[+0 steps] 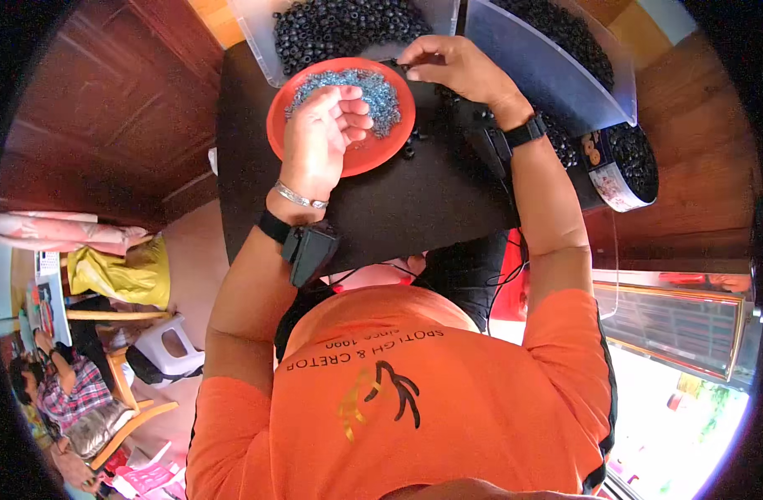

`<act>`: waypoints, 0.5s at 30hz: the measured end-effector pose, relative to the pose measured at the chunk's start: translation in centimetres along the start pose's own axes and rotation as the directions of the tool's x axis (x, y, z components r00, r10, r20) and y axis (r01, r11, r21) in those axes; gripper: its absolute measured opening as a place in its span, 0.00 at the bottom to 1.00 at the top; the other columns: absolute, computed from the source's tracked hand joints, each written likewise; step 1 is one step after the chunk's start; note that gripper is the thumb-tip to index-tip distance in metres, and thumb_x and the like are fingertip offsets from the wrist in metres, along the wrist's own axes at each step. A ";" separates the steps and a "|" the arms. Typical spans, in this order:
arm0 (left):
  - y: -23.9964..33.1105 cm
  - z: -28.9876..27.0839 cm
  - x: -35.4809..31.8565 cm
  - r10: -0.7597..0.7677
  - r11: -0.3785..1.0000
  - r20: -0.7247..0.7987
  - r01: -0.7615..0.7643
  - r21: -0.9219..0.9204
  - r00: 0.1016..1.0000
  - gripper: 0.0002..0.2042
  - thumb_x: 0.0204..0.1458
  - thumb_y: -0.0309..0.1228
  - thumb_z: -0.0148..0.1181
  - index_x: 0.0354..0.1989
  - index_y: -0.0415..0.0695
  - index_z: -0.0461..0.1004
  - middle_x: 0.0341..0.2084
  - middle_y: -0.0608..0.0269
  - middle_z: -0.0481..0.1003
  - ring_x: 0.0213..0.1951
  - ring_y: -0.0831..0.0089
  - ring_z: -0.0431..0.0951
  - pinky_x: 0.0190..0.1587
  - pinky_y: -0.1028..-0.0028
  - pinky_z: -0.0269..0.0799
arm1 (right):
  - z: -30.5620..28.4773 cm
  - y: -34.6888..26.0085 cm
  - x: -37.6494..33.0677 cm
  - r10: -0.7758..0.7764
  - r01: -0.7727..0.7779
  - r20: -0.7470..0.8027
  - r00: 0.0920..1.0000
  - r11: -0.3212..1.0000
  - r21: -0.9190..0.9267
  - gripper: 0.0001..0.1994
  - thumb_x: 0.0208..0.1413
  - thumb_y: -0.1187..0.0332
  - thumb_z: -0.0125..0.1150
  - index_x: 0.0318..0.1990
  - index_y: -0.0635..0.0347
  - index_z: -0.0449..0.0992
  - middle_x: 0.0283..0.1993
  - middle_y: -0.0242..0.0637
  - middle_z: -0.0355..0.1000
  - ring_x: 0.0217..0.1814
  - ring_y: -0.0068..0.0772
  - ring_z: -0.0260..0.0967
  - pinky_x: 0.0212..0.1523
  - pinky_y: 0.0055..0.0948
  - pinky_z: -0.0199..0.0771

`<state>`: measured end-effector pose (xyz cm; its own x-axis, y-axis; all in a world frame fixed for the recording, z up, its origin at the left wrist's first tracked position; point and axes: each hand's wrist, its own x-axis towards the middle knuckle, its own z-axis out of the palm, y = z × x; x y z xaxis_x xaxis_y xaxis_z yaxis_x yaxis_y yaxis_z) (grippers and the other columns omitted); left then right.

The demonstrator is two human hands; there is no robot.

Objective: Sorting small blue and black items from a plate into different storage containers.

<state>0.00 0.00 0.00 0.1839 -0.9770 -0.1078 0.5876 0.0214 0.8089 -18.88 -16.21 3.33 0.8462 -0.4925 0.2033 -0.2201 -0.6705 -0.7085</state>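
My left hand (pixel 319 137) is over a round red plate (pixel 373 160), its palm turned partly up. Its fingers are loosely curled and apart, with nothing visible in them. Small, clear blue beads (pixel 385 107) lie heaped on the plate. My right hand (pixel 465 77) is just beyond the plate's far right rim, thumb and forefinger brought together on what looks like a small black bead (pixel 404 67). A few loose black beads (pixel 409 150) lie on the dark table beside the plate.
Behind the plate stands a clear plastic bin (pixel 269 50) of black beads. A second bin (pixel 531 75) tilts at the far right, near a round tin (pixel 621 190) of black beads. A cable (pixel 515 271) hangs by my right arm. Another person (pixel 73 383) sits far left.
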 end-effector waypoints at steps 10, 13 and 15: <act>-0.3 1.4 -0.6 0.037 0.992 0.111 -0.050 0.113 0.993 0.13 0.56 0.37 0.49 0.39 0.40 0.72 0.30 0.63 0.75 0.29 0.74 0.75 0.32 0.77 0.69 | 1.8 -3.4 -0.8 -0.242 0.250 -0.064 0.968 0.919 0.306 0.09 0.49 0.79 0.62 0.39 0.62 0.77 0.38 0.29 0.73 0.42 0.22 0.69 0.45 0.24 0.70; -0.2 1.0 -0.3 0.028 0.997 0.086 -0.034 0.071 0.996 0.12 0.56 0.36 0.49 0.38 0.40 0.72 0.29 0.63 0.75 0.28 0.73 0.75 0.32 0.77 0.69 | 0.5 -2.8 -0.8 -0.216 0.216 -0.175 0.961 0.976 -0.022 0.09 0.48 0.73 0.65 0.38 0.61 0.77 0.36 0.36 0.76 0.38 0.27 0.73 0.40 0.26 0.73; -0.2 0.7 -0.1 0.009 0.996 0.079 -0.016 0.089 0.997 0.13 0.58 0.36 0.47 0.40 0.39 0.71 0.31 0.60 0.75 0.32 0.70 0.75 0.36 0.74 0.69 | -0.2 -1.2 -0.9 -0.087 0.018 -0.191 0.978 0.942 -0.336 0.10 0.45 0.69 0.64 0.37 0.59 0.77 0.33 0.40 0.76 0.36 0.36 0.75 0.38 0.30 0.73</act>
<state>-0.70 -0.03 0.29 0.1266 -0.9905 -0.0543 0.5123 0.0184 0.8586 -19.48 -15.07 4.16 0.7536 -0.5294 0.3896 -0.3551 -0.8266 -0.4366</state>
